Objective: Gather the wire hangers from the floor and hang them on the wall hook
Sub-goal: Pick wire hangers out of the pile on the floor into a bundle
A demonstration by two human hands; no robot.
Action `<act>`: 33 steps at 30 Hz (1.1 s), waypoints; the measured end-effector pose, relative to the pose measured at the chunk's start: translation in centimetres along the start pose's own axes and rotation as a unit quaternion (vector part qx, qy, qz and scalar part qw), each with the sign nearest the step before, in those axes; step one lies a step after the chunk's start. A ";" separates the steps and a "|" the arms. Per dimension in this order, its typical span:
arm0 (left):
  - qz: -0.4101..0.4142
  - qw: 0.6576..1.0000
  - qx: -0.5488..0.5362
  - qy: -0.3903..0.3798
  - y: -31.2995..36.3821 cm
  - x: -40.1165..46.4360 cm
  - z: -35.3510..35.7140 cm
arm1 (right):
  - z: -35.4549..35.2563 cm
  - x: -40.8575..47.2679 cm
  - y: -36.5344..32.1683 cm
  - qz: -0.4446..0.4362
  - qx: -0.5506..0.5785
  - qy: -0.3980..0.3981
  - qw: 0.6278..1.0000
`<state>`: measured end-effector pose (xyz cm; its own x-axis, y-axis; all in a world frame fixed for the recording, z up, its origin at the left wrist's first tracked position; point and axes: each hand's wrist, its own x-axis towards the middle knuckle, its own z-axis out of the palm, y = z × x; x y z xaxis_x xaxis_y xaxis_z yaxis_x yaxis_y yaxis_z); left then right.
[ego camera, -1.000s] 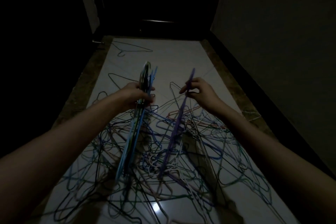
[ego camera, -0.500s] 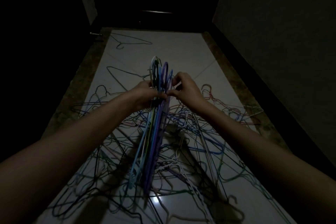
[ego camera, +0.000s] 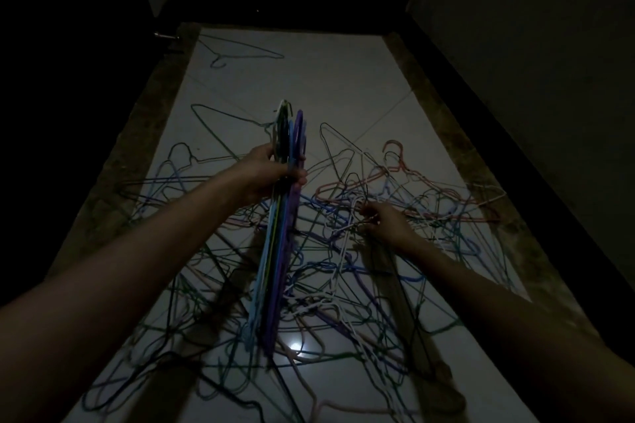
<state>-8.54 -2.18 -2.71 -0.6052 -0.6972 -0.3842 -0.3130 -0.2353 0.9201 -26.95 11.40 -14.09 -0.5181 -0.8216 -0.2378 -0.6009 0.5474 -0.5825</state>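
My left hand point(ego camera: 271, 172) grips the hanger bundle point(ego camera: 278, 237) upright. Right of it, my right hand point(ego camera: 385, 221) seems to pinch a white hanger point(ego camera: 338, 251) in the floor tangle point(ego camera: 395, 189).

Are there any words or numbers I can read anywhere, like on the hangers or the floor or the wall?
None: no words, numbers or signs show anywhere.
The bundle of hangers in the left hand is bare coloured wire.
The tangled hangers on the floor by the right hand carry no labels.
The walls are too dark to show any text.

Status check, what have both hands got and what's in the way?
Left hand grips the hanger bundle. Right hand down in the floor pile, grip unclear. Pile badly tangled.
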 end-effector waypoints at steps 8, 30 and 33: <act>0.021 0.999 0.044 0.000 -1.7 1.6 0.4 | 2.1 0.4 3.3 0.031 -0.042 0.032 0.998; 0.022 0.999 0.013 -0.025 -2.0 1.6 0.9 | 1.3 -0.3 2.8 0.071 0.085 0.055 0.992; 0.022 0.999 0.011 -0.026 -2.0 1.5 0.9 | 1.3 -0.4 2.4 0.045 0.105 0.061 0.992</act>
<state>-9.51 -2.13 -5.21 -0.6553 -0.6711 -0.3467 -0.3007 -0.1892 0.9348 -27.34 12.83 -16.40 -0.6415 -0.7383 -0.2084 -0.4155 0.5627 -0.7146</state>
